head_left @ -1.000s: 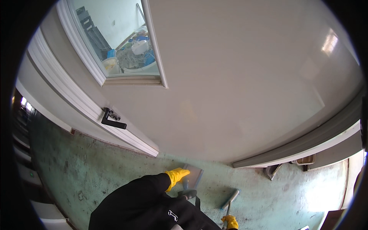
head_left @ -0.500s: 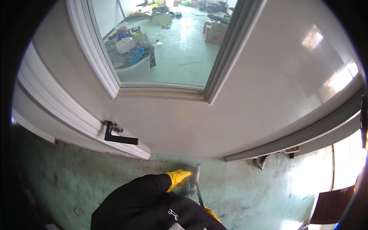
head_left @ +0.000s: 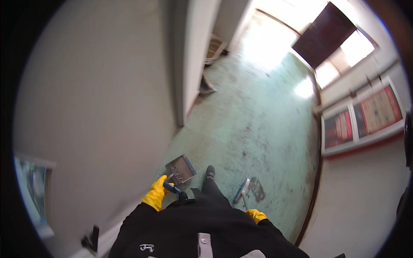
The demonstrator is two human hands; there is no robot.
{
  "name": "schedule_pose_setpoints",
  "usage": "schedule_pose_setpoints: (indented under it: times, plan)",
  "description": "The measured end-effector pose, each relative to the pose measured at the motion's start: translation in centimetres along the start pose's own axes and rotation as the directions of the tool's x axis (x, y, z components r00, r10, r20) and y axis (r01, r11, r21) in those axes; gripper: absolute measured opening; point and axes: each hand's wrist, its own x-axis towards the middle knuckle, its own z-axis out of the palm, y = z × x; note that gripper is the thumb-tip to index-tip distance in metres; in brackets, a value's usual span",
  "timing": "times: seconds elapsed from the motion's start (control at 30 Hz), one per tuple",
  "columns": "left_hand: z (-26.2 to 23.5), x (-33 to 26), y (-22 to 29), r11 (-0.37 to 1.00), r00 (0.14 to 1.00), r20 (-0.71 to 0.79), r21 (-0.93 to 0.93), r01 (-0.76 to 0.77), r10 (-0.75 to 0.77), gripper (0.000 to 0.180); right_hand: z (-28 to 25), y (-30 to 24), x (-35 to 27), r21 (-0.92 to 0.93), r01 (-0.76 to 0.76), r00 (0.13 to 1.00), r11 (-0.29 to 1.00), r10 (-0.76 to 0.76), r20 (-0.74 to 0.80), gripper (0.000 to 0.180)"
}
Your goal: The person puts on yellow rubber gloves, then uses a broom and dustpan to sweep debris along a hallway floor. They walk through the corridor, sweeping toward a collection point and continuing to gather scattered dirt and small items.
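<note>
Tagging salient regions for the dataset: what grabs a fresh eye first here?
The yellow-gloved left hand, low and centre-left, holds a grey dustpan by its blue handle over the worn green floor. The yellow-gloved right hand grips a brush just right of it. Sunlight glares at the far doorway, up top.

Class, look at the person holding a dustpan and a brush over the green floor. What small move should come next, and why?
Probably lower the dustpan to the floor beside the dark marks by the brush. The left hand holds the pan raised, the right hand holds the brush handle, and dirt specks show across the floor ahead.
</note>
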Motion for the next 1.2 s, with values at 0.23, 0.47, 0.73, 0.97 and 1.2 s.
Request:
schedule_pose_setpoints:
  times: [0.23, 0.47, 0.73, 0.97, 1.2]
  plan:
    - [6.1, 6.8, 7.9, 0.991, 1.000, 0.027, 0.137, 0.000, -0.004, 0.045, 3.0, 0.9, 4.4, 0.149, -0.001, 0.992, 0.989, 0.019, -0.123, 0.017]
    - [19.2, 6.8, 16.8, 0.975, 0.998, -0.066, 0.223, 0.000, 0.016, 0.043, -2.8, -5.9, 11.0, 0.446, 0.184, 0.983, 0.876, -0.157, -0.099, 0.023]
    - [34.2, 4.4, 25.7, 0.945, 0.994, -0.017, 0.313, -0.099, 0.110, 0.047, -13.4, -20.6, 21.6, 0.969, -0.040, 0.990, 0.244, 0.144, 0.005, 0.011]
    - [44.9, 9.8, 32.3, 0.959, 0.950, 0.286, 0.209, -0.189, 0.125, 0.028, -21.3, -26.5, 24.2, 0.640, 0.649, 0.731, 0.411, -0.106, -0.674, 0.019]
    - [53.9, 17.6, 36.7, 0.953, 0.940, 0.340, 0.269, -0.136, 0.038, 0.045, -23.4, -27.6, 22.7, 0.901, 0.324, 0.922, 0.287, 0.116, -0.369, 0.018]
